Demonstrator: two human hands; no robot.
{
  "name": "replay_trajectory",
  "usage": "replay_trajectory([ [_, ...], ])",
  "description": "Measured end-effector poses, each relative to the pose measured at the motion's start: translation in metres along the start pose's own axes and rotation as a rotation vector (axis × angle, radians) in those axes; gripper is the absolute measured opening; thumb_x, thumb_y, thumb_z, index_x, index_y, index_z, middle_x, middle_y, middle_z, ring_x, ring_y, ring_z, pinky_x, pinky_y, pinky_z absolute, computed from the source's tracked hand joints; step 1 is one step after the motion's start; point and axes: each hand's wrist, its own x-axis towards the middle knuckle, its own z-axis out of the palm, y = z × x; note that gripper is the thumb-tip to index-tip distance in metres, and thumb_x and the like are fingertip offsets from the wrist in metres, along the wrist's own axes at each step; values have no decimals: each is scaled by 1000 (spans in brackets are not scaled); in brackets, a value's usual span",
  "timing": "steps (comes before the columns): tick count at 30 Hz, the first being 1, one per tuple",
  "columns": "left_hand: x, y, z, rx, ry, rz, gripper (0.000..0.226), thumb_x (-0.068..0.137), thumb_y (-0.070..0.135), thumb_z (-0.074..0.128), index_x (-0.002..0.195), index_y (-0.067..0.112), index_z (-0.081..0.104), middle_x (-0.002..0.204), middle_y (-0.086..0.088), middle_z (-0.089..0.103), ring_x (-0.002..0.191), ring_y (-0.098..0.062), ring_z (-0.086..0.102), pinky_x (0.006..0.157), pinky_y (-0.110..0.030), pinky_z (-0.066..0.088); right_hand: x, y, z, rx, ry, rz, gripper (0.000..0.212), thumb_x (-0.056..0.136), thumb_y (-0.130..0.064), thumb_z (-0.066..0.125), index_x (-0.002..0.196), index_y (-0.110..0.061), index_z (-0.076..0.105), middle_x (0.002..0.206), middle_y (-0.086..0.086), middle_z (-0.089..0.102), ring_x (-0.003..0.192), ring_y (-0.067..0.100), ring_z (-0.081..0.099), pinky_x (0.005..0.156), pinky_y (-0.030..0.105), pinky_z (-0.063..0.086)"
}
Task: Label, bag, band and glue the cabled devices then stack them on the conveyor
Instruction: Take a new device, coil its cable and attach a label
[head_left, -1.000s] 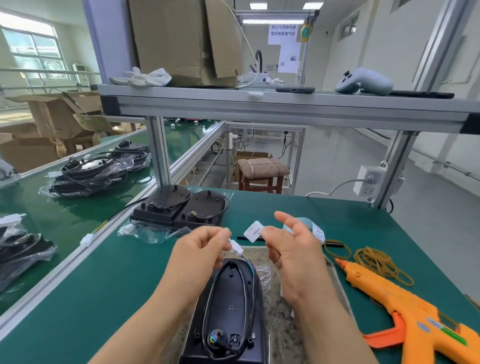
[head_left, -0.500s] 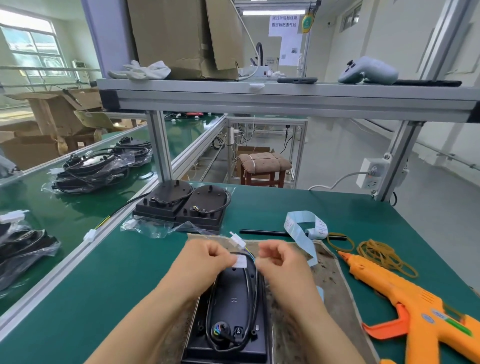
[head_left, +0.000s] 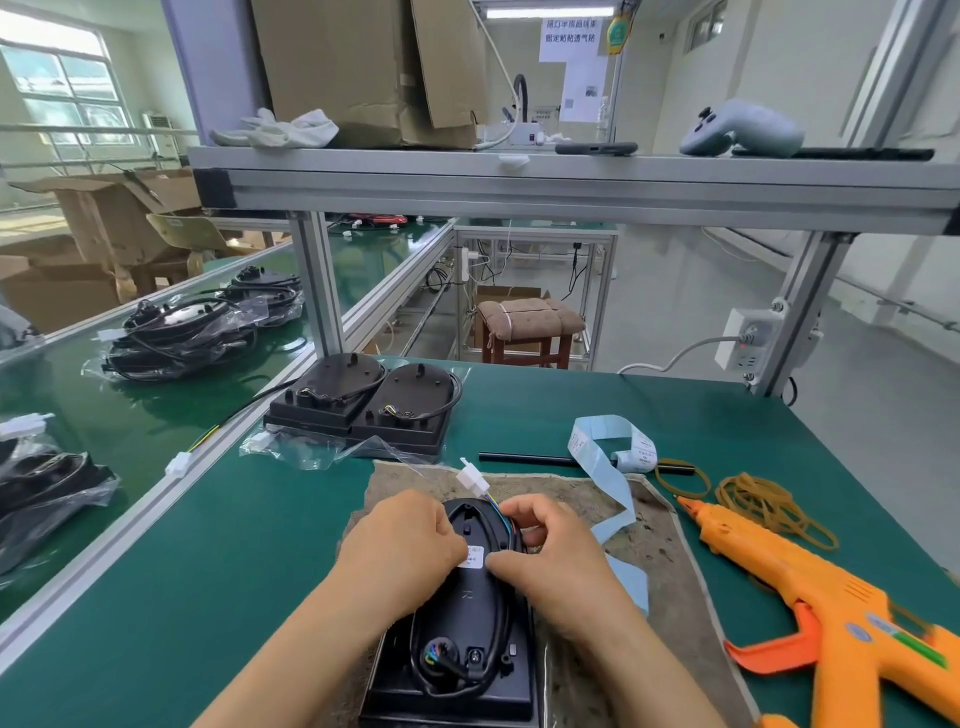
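Note:
A black cabled device (head_left: 462, 634) lies on a worn brown mat (head_left: 644, 525) right in front of me. A small white label (head_left: 474, 556) sits on the device's oval back. My left hand (head_left: 410, 545) and my right hand (head_left: 550, 551) meet over it, fingers curled, both thumbs and fingertips pinching the label against the device. The cable's white connector (head_left: 474, 479) sticks out past the device's far end. The blue label strip (head_left: 602, 457) curls on the table beyond my right hand. Several rubber bands (head_left: 763, 506) and an orange glue gun (head_left: 841, 618) lie at the right.
Two more black devices (head_left: 363, 405) sit on clear bags at the table's far side. Bagged devices (head_left: 176, 338) are stacked on the green conveyor (head_left: 104, 415) to the left. A black rod (head_left: 524, 458) lies behind the mat. An aluminium shelf (head_left: 571, 182) spans overhead.
Both hands came down from mid-air onto the device. The label, held up by my right hand earlier, now lies on the device's back under both hands. The connector was let go.

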Motion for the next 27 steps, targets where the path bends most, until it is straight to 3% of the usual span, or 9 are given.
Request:
replay_trajectory([
  [5, -7, 4, 4, 171, 131, 7, 20, 80, 41, 64, 70, 25, 56, 83, 6, 66, 82, -17, 62, 63, -25, 43, 6, 1, 14, -149, 137, -30, 36, 67, -37, 77, 93, -38, 53, 102, -15, 50, 94, 5, 55, 82, 25, 47],
  [8, -12, -4, 15, 74, 231, 35, 23, 80, 46, 65, 76, 29, 50, 88, 12, 53, 77, -10, 56, 62, -28, 39, 6, 2, 18, -130, 151, -16, 37, 67, -37, 77, 92, -39, 51, 102, -15, 48, 95, 4, 54, 83, 25, 46],
  [11, -13, -13, 26, -124, 321, 26, 38, 77, 45, 72, 91, 34, 38, 99, 15, 36, 89, -10, 50, 70, -30, 38, 6, 3, 17, -111, 149, -20, 37, 68, -34, 76, 96, -37, 53, 104, -14, 48, 96, 5, 55, 87, 27, 48],
  [14, -5, -20, 29, -315, 271, -20, 53, 74, 40, 80, 106, 32, 39, 107, 9, 39, 104, -13, 48, 88, -33, 43, 5, 2, 17, -120, 141, -22, 36, 71, -32, 75, 99, -35, 53, 105, -13, 48, 98, 7, 54, 89, 29, 48],
  [19, 3, -28, 32, -368, 182, -7, 34, 80, 34, 75, 101, 33, 48, 108, 5, 49, 107, -19, 51, 95, -41, 46, 6, -10, -4, -91, 71, -12, 19, 78, -37, 72, 93, -33, 60, 100, -14, 62, 91, 5, 60, 80, 24, 49],
  [21, 5, -29, 33, -342, 184, -2, 29, 83, 33, 72, 101, 34, 49, 108, 8, 48, 109, -18, 50, 94, -37, 44, 20, -18, -36, -57, 191, -16, 10, 87, -36, 65, 89, -27, 68, 90, -14, 69, 84, 7, 64, 71, 23, 50],
  [24, 5, -30, 34, -323, 202, 2, 25, 86, 29, 68, 103, 33, 49, 104, 13, 44, 110, -16, 47, 89, -31, 37, 54, -9, -101, -358, 491, -4, 22, 94, -18, 53, 88, -14, 75, 99, 2, 73, 87, 23, 64, 70, 32, 51],
  [26, 4, -29, 34, -340, 202, 0, 24, 87, 27, 66, 103, 33, 50, 103, 15, 44, 109, -15, 47, 88, -31, 37, 79, 6, -136, -500, 556, 146, 24, 90, -5, 51, 96, -4, 74, 104, 13, 72, 91, 32, 65, 71, 34, 55],
  [27, 3, -29, 33, -345, 206, 0, 23, 87, 27, 66, 103, 33, 51, 104, 15, 44, 108, -15, 48, 89, -31, 38, 90, 15, -146, -533, 519, 260, 21, 89, -2, 51, 96, -2, 71, 98, 14, 69, 84, 31, 64, 63, 30, 52],
])
